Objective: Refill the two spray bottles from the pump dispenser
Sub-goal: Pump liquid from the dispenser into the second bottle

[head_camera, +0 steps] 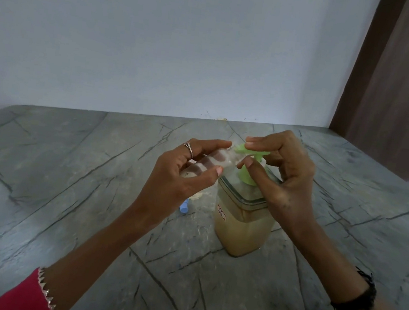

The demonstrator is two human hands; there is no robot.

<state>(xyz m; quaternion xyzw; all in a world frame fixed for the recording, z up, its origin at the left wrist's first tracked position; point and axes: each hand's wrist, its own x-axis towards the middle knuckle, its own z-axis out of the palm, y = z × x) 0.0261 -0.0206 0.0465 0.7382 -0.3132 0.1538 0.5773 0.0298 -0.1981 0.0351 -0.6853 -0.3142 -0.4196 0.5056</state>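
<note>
A clear square pump dispenser (pixel 242 225) holding tan liquid stands on the grey stone table (pixel 68 177). Its green pump head (pixel 249 153) points left. My left hand (pixel 183 175) grips a small clear spray bottle (pixel 212 162), tilted almost level, with its open mouth at the green nozzle. My right hand (pixel 283 171) pinches the pump head, forefinger on top and thumb below the nozzle. A second clear bottle (pixel 197 195) is mostly hidden behind my left hand, and a blue cap (pixel 184 207) lies on the table below it.
A pale wall runs along the table's far edge. A brown door or panel (pixel 397 87) stands at the right. Bare table surface spreads to the left and in front of the dispenser.
</note>
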